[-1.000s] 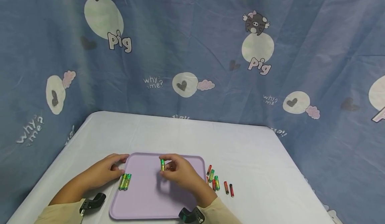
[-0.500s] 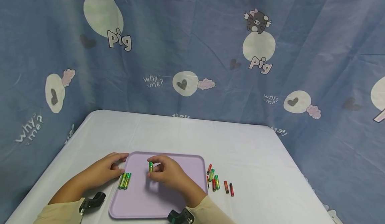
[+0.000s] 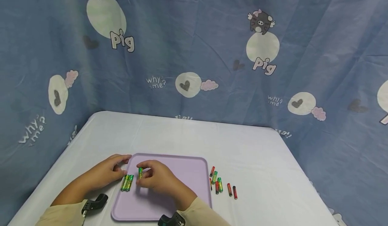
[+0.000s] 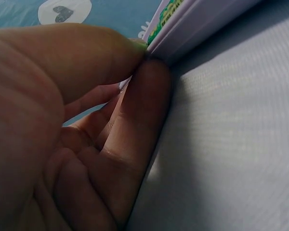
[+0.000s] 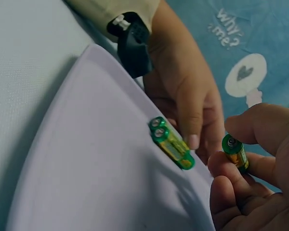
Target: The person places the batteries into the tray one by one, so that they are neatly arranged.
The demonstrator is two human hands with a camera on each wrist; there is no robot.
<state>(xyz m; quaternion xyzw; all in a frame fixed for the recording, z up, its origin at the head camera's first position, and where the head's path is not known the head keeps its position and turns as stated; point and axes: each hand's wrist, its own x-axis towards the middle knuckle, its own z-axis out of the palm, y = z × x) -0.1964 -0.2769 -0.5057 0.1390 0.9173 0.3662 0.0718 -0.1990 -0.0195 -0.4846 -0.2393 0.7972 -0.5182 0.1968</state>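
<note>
Grasped in the right grip [image 3: 158,176], between thumb and fingers: a slim cylindrical battery [image 3: 140,173], glossy, green at the ends with a golden yellow stretch along the body. Held raised over the left part of a lilac rectangular tray [image 3: 188,170], just beside but apart from two matching batteries [image 3: 129,183], both lying flat against each other close to the tray's left rim. At that same rim, the left grip [image 3: 104,173], touching it, thumb tip beside the pair; cannot tell whether pinching the rim or merely resting there. Visible only from the head: loose red batteries [image 3: 229,189] and green batteries [image 3: 220,185] on the white-covered desk [image 3: 248,152], near the tray's right side. Visible from the right wrist, and too small from the head: the round metal end of the held battery, ringed in green and facing the camera, plus the metal ends of the resting pair. Visible closest from the left wrist: the tray's outer wall against a fingertip, with a strip of printed green-and-yellow wrapper showing above the rim.
</note>
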